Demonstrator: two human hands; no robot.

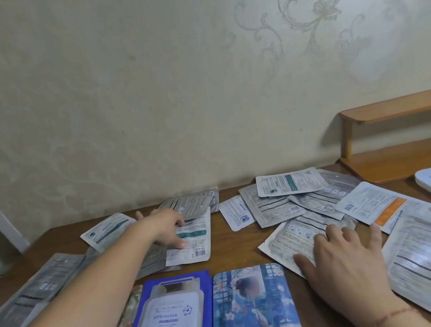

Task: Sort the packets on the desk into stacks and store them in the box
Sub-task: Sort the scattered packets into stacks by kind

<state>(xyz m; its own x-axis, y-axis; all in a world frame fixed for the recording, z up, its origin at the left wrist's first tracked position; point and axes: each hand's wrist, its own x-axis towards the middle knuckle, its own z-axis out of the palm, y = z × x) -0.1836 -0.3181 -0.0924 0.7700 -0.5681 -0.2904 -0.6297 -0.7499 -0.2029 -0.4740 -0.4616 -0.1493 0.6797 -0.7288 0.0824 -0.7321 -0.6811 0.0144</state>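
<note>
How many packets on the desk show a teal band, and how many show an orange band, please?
Teal-band packets: 3
Orange-band packets: 1
Total: 4

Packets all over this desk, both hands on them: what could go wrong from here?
1. The left hand reaches across overlapping packets; dragging the teal-striped packet may scatter those beside it.
2. The right hand presses a white packet in a loose heap, which may slide.
3. Most lie print-side up and look alike, so stacks may get mixed.
</note>
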